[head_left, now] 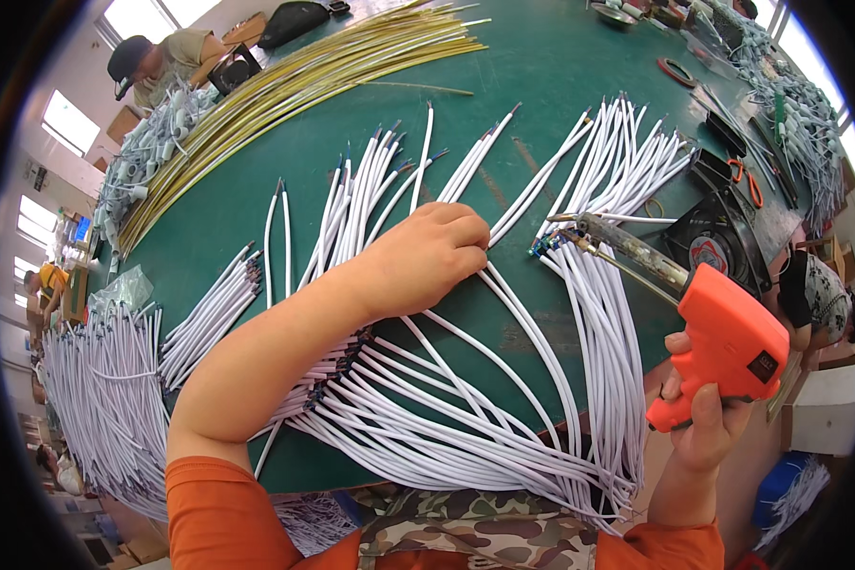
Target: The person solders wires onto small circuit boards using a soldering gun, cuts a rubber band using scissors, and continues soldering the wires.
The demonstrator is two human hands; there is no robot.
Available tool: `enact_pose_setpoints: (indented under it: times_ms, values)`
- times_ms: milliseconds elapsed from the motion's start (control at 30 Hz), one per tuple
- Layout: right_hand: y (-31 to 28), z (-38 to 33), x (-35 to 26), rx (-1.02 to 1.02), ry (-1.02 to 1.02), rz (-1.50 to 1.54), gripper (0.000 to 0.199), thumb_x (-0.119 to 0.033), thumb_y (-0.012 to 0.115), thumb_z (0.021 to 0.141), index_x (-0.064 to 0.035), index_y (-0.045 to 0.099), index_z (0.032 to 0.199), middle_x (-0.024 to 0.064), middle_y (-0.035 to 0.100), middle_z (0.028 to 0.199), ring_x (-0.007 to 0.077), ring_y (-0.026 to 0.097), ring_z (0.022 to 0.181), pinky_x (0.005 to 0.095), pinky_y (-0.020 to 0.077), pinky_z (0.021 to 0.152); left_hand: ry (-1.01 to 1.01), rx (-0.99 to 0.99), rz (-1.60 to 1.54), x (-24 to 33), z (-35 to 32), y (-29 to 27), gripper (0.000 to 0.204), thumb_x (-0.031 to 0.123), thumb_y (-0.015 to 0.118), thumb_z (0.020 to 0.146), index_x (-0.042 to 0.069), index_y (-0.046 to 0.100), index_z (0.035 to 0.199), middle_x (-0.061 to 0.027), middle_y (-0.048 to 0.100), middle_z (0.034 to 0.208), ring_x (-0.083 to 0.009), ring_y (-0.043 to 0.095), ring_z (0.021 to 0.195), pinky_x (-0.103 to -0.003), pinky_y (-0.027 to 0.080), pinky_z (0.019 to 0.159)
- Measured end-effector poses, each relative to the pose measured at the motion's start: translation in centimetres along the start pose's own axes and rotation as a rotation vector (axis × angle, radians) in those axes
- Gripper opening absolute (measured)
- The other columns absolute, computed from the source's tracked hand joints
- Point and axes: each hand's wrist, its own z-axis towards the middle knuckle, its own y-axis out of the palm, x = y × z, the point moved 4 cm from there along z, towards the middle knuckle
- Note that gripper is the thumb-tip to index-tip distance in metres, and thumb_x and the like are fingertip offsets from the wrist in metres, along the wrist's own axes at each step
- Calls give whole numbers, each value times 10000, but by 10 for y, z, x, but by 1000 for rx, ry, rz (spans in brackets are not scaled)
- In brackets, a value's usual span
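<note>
My left hand (427, 255) rests in a loose fist on the green table (541, 76), fingers closed around white cables (503, 294) that fan out under it. My right hand (703, 418) grips the handle of an orange soldering gun (731, 347). The gun's long metal barrel (627, 249) points left. Its tip (562, 237) sits at the stripped ends of a white cable bundle (598, 323). The gun tip lies a short way to the right of my left hand's knuckles.
Many more white cables (627, 152) lie spread over the table. A sheaf of yellow wires (323, 71) runs across the far left. A small black fan (722, 242) and orange-handled pliers (746, 180) sit at the right. Another person (157, 62) works at the far corner.
</note>
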Motion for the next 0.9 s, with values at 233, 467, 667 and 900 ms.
enact_pose_setpoints:
  times_ms: [233,467,667,900]
  values:
    - [-2,-2,-3,-72,62,-36,550,-288,610,956,87,448,1325,232,650,1138,113,595,703,232,483,591,-124,12,-173,-8,-2,0,244,38,705,801,44,650,1039,-94,626,1094,-311,582,1050,-399,477,928]
    - [3,-3,6,-117,72,-20,561,-272,616,954,85,433,1347,231,642,1155,111,602,711,217,489,581,-145,9,-166,-12,-9,-3,262,53,716,789,54,668,1046,-100,620,1101,-314,574,1071,-408,466,944]
    - [-16,-8,16,-81,-40,66,545,-270,591,967,74,422,1354,207,630,1173,103,567,699,226,470,582,-253,122,-203,-7,-39,-48,217,65,701,823,58,665,1038,-112,619,1129,-325,581,1083,-410,473,949]
    - [-16,-1,17,-61,-40,-41,479,-250,535,995,76,428,1329,205,599,1189,95,528,720,213,434,649,-1116,164,-27,-61,-232,-131,174,91,680,870,0,663,1017,-80,640,956,-170,612,865,-297,503,784]
